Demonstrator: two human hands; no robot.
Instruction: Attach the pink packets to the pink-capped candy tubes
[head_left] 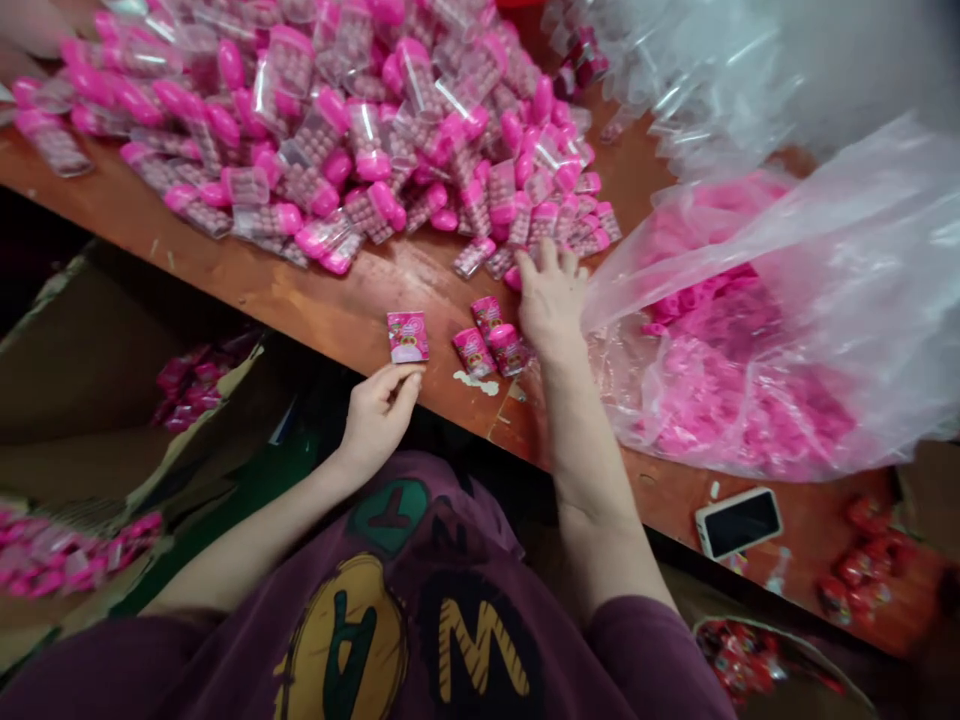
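Observation:
My left hand point(381, 408) is closed in a pinch at the lower edge of a flat pink printed label point(407, 336), by the front edge of the table. Fingers apart and pointing away from me, my right hand point(553, 295) reaches to the near edge of a heap of small clear candy bottles point(367, 135) with bright pink caps and pale pink balls inside. A pink cap point(514, 278) shows beside its fingers; whether they touch a bottle I cannot tell. Between my hands, 3 small containers in pink printed wrapping point(489, 338) stand or lie close together.
To the right, a clear plastic bag point(757, 390) holds many pink pieces. Behind it is a mass of translucent plastic point(720, 80). A phone point(740, 522) lies near the table's front edge, with red wrapped items point(862, 565) beyond. Cardboard boxes point(82, 350) stand below left.

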